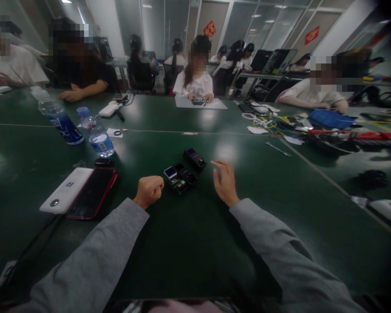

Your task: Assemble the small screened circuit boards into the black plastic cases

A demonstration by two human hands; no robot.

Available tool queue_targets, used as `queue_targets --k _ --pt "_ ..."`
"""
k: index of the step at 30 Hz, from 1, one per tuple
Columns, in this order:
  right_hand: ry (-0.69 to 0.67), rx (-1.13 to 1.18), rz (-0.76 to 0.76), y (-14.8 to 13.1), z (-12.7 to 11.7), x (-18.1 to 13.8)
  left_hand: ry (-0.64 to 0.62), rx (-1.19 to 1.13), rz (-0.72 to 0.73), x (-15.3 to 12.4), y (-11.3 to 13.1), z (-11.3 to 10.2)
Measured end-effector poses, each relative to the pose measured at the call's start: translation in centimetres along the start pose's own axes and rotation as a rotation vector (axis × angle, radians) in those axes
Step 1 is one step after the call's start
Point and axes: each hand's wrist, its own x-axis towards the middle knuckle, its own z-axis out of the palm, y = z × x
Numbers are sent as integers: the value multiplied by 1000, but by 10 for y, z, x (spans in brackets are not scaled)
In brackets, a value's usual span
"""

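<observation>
My left hand [150, 190] is curled into a fist on the green table, and nothing shows sticking out of it. Just right of it lies a small electronic device with a bare circuit board [179, 184] and a light screen. Against that board sits a black casing piece [187, 174]. A closed black handheld device [194, 159] with a small screen lies a little farther back. My right hand [225, 181] is to the right of these devices, its fingers parted and holding nothing. Its fingertips point at the closed device, with a small gap between.
On the left are a white power bank [67, 189], a red-edged phone [93, 193] and two water bottles [99, 141] [63, 124]. A wrench [278, 149], cables and a blue bin [331, 118] lie to the right. Several people sit around the table [169, 252].
</observation>
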Motion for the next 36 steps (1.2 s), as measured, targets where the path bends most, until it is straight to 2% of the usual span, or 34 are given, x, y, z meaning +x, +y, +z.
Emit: queue_targets --k 2,6,11,15,18,23,25,28,31,33,36 --pt "88 105 -43 -18 1 -6 -12 -39 -17 0 1 1" --pt "15 227 -187 -63 10 -21 -6 -199 -155 1 6 7" --pt "-94 421 -241 -118 26 -35 11 -568 -574 8 30 15" --pt "-221 588 -251 -149 35 -46 -15 -1102 -971 13 55 27" --pt "-301 651 -297 -161 36 -52 -118 -1433 -1173 14 65 33" --pt "-321 775 -347 -168 32 -53 -218 -1728 -1359 11 65 32" --pt "-323 860 -310 -170 28 -52 -237 -1809 -1417 9 63 31" --pt "-360 955 -170 -173 21 -49 -259 -1893 -1480 7 61 30" --pt "-527 1118 -52 -175 17 -46 -292 -1999 -1498 7 60 27" --pt "-760 1318 39 -176 19 -46 -362 -2093 -1488 8 61 25" --pt "-1128 1634 223 -179 27 -52 -550 -2196 -1462 6 63 22"
